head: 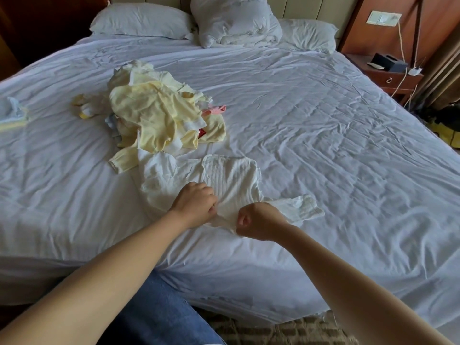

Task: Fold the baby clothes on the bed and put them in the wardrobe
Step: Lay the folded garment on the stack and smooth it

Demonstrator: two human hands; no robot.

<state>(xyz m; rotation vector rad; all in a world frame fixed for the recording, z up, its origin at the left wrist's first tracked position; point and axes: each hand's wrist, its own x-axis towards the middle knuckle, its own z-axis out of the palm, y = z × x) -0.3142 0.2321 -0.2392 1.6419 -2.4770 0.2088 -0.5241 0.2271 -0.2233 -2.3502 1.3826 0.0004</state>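
A white ribbed baby garment [231, 180] lies spread on the white bed sheet [323, 135] near the front edge. My left hand [195, 206] pinches its near hem on the left. My right hand [258, 221] grips the same hem just to the right, fingers curled round the cloth. One white sleeve [302, 207] sticks out to the right of my right hand. Behind the garment sits a loose pile of pale yellow and white baby clothes [159, 113], with a pink piece [215, 110] at its right side.
Small yellow socks [83, 107] lie left of the pile and a light blue cloth [13, 110] at the far left edge. Pillows [139, 21] and a bunched duvet [236, 21] line the headboard. A wooden nightstand [388, 70] stands at the right.
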